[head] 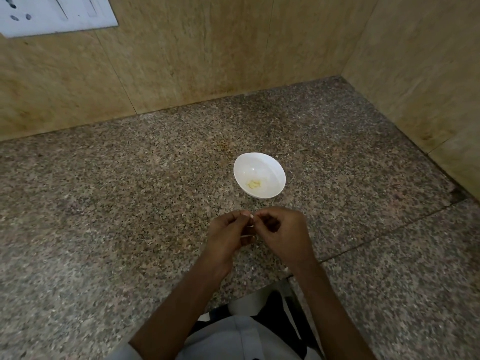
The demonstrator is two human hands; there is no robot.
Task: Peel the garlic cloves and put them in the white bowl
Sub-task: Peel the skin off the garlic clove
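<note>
The person stands at the front edge of the counter (124,193), both hands raised a little above it and brought together right in front of the body. The left hand (227,233) and right hand (284,231) meet fingertip to fingertip, curled in and pinching one clove (251,216) between them. Only a pale tip of it shows, so I cannot tell how much skin is off. A thin pale sliver (246,236) by the left fingers looks like loosened skin. My guess is that one hand steadies the clove while the other picks at it, which would explain the tight, close grip.

The bowl (275,170) sits just beyond the hands, out in the middle of the counter and well clear of the back edge and the wall (181,61). That seems sensible: a short reach forward drops a finished clove in. A few peeled cloves (253,184) lie at its bottom, so some of the job is done. No unpeeled stock is in sight on the counter. The likely slip is the small clove squirting out of the fingers onto the stone.
</note>
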